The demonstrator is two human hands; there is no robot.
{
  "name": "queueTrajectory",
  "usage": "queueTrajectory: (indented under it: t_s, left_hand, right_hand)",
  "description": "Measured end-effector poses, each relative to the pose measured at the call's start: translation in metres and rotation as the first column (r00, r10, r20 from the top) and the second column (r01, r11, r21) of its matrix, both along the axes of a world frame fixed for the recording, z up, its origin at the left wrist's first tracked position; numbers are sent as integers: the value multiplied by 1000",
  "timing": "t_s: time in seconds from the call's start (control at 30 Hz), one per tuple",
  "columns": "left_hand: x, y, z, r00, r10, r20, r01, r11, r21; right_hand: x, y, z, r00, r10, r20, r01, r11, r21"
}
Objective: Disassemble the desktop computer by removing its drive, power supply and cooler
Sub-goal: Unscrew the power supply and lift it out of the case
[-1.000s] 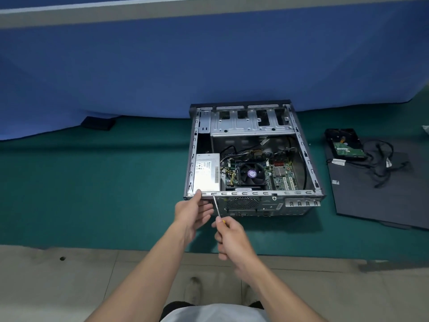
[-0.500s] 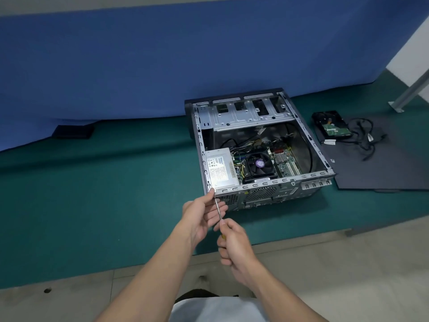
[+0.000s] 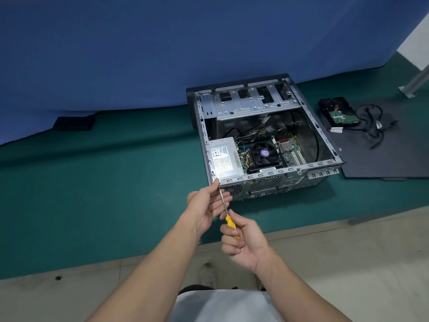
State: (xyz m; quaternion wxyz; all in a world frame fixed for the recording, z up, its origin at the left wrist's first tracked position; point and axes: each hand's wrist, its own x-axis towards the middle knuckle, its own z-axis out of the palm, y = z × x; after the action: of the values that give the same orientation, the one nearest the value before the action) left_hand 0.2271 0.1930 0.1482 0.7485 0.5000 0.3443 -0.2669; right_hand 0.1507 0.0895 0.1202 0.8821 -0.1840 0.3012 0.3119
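The view has swung left, so the case (image 3: 269,175) now sits right of centre and looks turned, with its near-left corner closest. A white wall (image 3: 415,43) and a metal leg (image 3: 415,82) have come into sight at far right. The right hand (image 3: 246,242) has slid back along the screwdriver (image 3: 230,222), baring more yellow handle. The tip has shifted left to the case's near-left corner, under the thumb of the left hand (image 3: 204,205).

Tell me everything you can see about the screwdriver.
The screwdriver has a yellow handle, plastic by its look, and a thin bare metal shaft. It slants up and away from the person toward the near left corner of the computer case. The right hand grips the handle; the left hand pinches the shaft near its tip. Whether the tip sits in a screw cannot be told.
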Motion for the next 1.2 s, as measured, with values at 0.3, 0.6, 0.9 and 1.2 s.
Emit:
queueTrajectory:
  t_s: [0.3, 0.6, 0.9, 1.2]
  left_hand:
    - [-2, -3, 2, 999, 38, 6, -38, 999, 13]
    - [-1, -4, 2, 999, 45, 10, -45, 999, 29]
    - [-6, -7, 1, 999, 32, 39, -34, 997, 65]
    - [-5, -11, -3, 996, 56, 75, -60, 996, 61]
  right_hand:
    - [-1, 3, -9, 999, -34, -17, 38, 968, 249]
    - [3, 9, -2, 1000, -29, 12, 30, 991, -127]
    - [1, 32, 12, 861, 505, -59, -7, -104, -995]
    - [-22, -17, 19, 977, 205, 66, -189, 962, -195]
